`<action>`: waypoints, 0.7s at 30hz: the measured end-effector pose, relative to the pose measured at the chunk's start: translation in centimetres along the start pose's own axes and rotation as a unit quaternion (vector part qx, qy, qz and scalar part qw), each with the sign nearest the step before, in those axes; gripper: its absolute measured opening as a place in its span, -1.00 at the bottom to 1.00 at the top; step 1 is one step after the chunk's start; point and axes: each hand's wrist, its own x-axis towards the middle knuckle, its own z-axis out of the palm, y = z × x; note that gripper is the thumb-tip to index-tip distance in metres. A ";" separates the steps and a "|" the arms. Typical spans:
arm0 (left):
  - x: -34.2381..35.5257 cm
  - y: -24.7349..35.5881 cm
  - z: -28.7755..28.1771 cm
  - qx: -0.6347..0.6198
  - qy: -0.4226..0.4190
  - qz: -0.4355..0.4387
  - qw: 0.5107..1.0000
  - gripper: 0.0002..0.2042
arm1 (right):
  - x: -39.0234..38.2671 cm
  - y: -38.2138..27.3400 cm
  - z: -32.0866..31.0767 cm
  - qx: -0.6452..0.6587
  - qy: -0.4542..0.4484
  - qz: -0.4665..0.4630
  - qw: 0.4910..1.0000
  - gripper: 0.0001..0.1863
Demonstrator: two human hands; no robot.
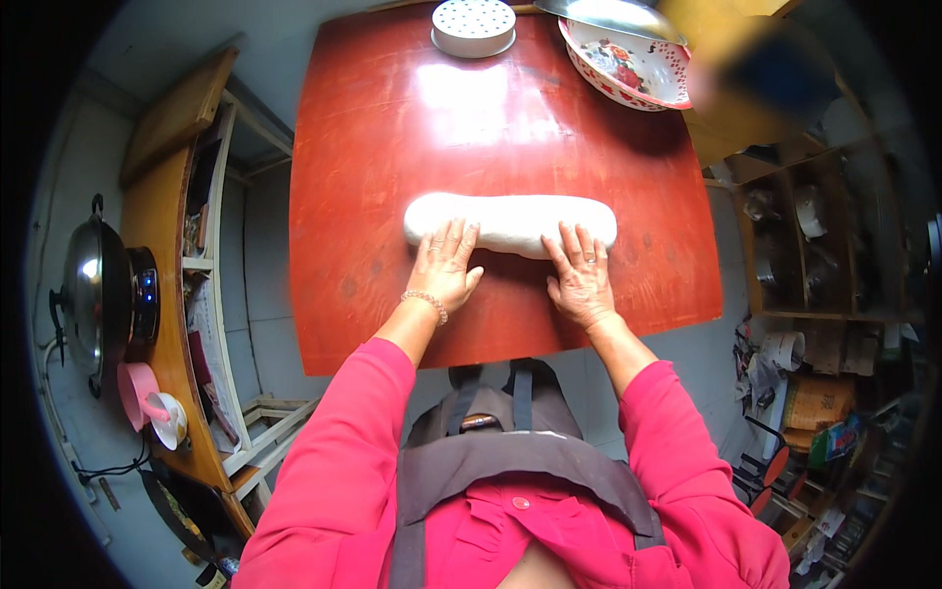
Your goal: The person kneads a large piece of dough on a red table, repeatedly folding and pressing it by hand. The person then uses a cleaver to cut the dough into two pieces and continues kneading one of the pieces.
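A thick white log of dough [510, 218] lies crosswise on the red wooden table [392, 147]. Its surface looks smooth and its ends are rounded. My left hand [448, 265], with a beaded bracelet at the wrist, rests its outstretched fingers on the near side of the dough's left end. On the right end, my right hand [581, 275] presses with fingers spread, a ring on one of them. Both palms sit over the near edge of the roll, and neither hand is wrapped around it.
At the table's far edge stand a round white container with a perforated top [474, 22] and a patterned enamel basin [628, 64] partly under a metal lid. Left, a side table holds a lidded wok [93, 285] and a pink bowl [135, 393]. Shelves [824, 236] line the right.
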 end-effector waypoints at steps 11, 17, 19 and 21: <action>-4.1 -3.4 -4.9 -0.910 0.062 -0.192 0.362 -0.19 | 3.7 -0.1 -11.3 0.157 0.236 -0.040 0.958 -0.48; -4.2 -4.6 -7.6 -0.928 0.105 -0.183 0.308 -0.18 | 10.4 -3.0 -9.8 0.209 0.308 -0.056 0.926 -0.44; -4.6 -5.6 -8.2 -0.932 0.122 -0.177 0.292 -0.18 | 10.9 -4.2 -5.8 0.134 0.211 -0.067 0.966 -0.42; -5.3 -6.7 -8.6 -0.942 0.121 -0.172 0.260 -0.17 | 10.1 -5.0 -2.4 -0.003 -0.136 -0.030 0.990 -0.41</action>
